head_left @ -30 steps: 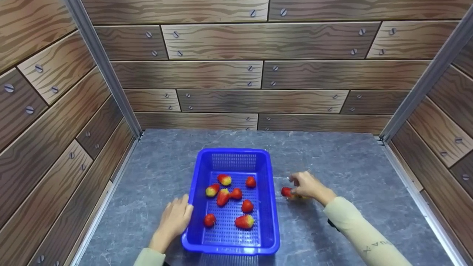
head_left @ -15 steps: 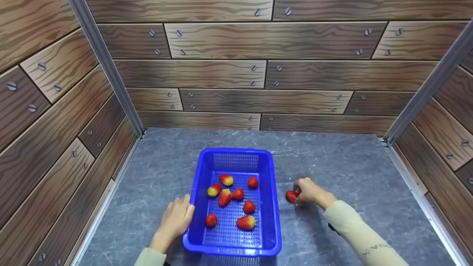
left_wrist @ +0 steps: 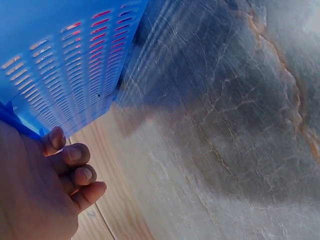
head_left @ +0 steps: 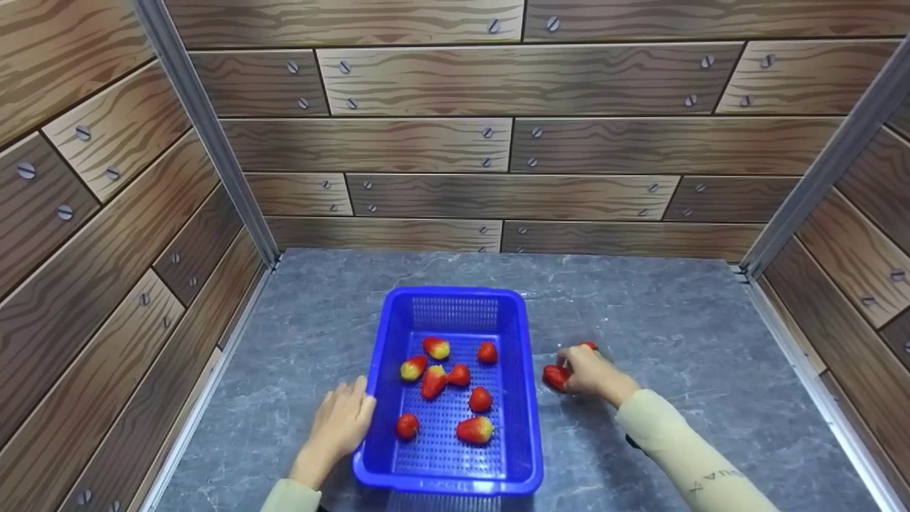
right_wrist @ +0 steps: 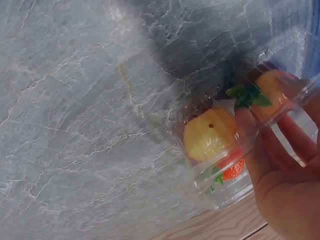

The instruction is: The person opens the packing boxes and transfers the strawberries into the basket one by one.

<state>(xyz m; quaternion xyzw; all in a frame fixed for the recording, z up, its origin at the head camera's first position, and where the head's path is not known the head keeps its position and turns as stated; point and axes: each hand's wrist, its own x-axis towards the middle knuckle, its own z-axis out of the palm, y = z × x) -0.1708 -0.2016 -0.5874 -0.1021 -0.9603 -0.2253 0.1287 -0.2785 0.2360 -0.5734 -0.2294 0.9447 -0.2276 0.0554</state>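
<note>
The blue perforated basket [head_left: 526, 398] holds several red and red-yellow strawberries [head_left: 434, 382]. At its left rim is my left hand [head_left: 340, 419], fingers curled at the rim; the left wrist view shows the fingertips [left_wrist: 75, 152] against the outer side, the thumb hidden. To the basket's right, my right hand [head_left: 590, 371] reaches into a clear plastic box [right_wrist: 215, 192]. Its thumb and fingers pinch a strawberry [right_wrist: 270, 95] with green leaves. A pale yellow-and-red strawberry [right_wrist: 210, 132] and a red one [right_wrist: 232, 170] lie beside it in the box.
The grey marbled tabletop [head_left: 320, 306] runs under the basket and box. Wood-patterned walls [head_left: 426, 135] enclose the left, back and right, with metal posts [head_left: 206, 135] at the corners. The box's clear walls barely show in the head view.
My right hand has come down onto the strawberry, then shifted slightly left with it. Another red strawberry now shows behind that hand. The left hand and basket stay together, with only slight camera drift.
</note>
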